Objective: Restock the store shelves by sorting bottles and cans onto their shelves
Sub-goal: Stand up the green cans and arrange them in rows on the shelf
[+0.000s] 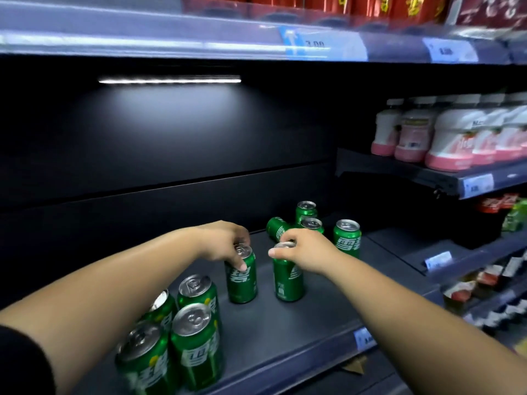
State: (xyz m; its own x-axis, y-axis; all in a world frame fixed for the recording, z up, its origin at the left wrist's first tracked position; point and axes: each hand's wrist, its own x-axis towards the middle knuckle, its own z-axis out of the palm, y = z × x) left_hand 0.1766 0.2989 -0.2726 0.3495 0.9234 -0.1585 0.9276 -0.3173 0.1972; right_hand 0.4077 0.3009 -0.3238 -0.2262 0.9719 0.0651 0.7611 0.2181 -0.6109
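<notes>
Green cans (241,280) with silver tops, dark shelf (299,323), pink-and-white bottles (450,138)

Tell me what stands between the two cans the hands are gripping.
Nothing: the head view shows only bare shelf between the left can, gripped by the left hand, and the right can, gripped by the right hand.

The dark shelf (313,315) carried ten green cans. Four front-corner cans (194,346) stood upright (tightly grouped) at its front left corner. The left middle can (241,283) and right middle can (288,283) stood apart at mid-shelf. Near the rear edge, three rear cans (347,238) stood upright beside one tipped can (277,228).
</notes>
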